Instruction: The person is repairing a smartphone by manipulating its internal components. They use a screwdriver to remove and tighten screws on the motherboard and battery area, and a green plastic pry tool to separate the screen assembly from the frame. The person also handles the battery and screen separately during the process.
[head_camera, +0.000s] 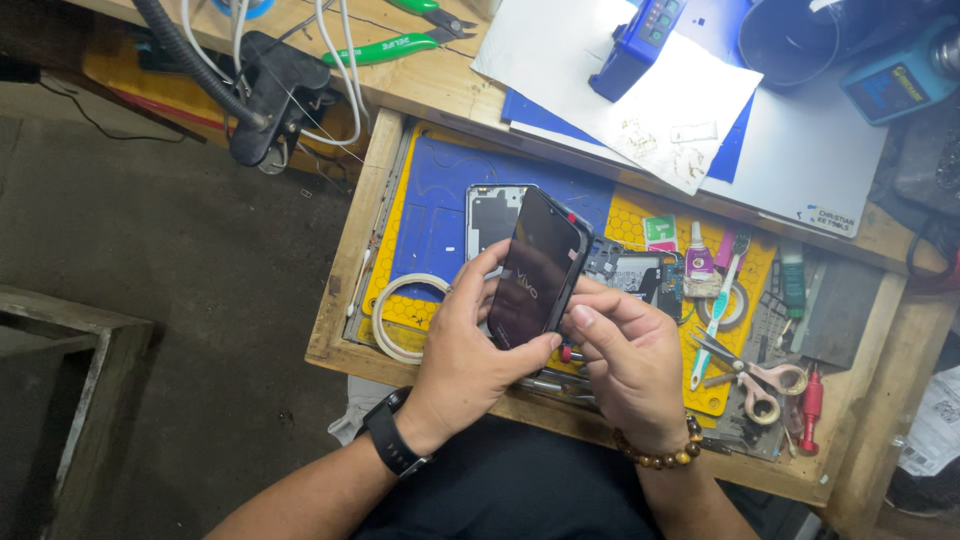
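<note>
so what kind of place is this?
Likely a phone repair bench. Both hands, left hand and right hand, hold a dark phone over a wooden tray with an opened phone body, scissors and a red screwdriver.

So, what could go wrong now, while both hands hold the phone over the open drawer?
1. The black phone is held only at its edges by the left hand and right hand; it might slip onto the scissors and other tools below.
2. The glue bottle nearby could tip if bumped.
</note>
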